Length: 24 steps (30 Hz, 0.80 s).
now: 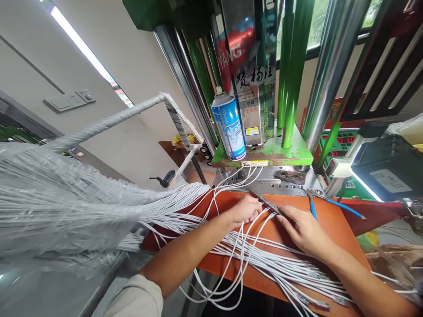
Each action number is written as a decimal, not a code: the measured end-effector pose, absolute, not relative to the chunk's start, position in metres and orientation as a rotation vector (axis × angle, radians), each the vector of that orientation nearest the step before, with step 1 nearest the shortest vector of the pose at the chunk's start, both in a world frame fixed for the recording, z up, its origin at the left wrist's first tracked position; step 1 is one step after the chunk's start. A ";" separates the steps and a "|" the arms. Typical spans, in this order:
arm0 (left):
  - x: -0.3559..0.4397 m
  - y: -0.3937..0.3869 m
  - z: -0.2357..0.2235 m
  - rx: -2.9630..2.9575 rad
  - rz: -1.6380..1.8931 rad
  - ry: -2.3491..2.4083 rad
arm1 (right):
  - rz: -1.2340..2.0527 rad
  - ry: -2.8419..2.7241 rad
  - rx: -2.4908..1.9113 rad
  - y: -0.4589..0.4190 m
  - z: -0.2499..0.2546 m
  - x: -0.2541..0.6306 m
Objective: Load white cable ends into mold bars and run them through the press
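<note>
My left hand point(245, 209) rests on the orange work board point(330, 220) with its fingers curled round a few white cables point(251, 251) near their metal plug ends. My right hand point(306, 231) lies beside it, fingers pressed together on a cable end at about the board's middle. A dark metal tool point(264, 201) lies between the two hands, pointing toward the steel mould plate point(264, 178). Many white cables fan across the board and hang off its near edge. A large bundle of white cables point(66, 198) drapes over a wrapped rail at the left.
A blue spray can point(228, 127) stands on the green press base point(264, 154) among chrome columns. Blue-handled pliers point(327, 204) lie at the board's far right. A lit work lamp point(386, 169) juts in from the right, with a red-digit control panel point(343, 143) behind it.
</note>
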State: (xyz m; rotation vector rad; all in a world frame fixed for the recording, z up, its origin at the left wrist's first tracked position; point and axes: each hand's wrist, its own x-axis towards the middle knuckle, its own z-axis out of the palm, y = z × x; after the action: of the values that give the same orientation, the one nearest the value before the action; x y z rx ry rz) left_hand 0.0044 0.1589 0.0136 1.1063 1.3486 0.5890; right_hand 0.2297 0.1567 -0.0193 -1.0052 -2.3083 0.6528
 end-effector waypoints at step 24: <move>-0.021 0.151 -0.005 1.108 0.881 1.377 | 0.202 -2.336 -1.175 0.155 -0.037 0.236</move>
State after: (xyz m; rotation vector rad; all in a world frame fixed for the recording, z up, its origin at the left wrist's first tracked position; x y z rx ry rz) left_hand -0.0211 0.1505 -0.0048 1.1075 1.3771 0.8814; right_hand 0.2362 0.1548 -0.0370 -1.1754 -2.3364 0.2015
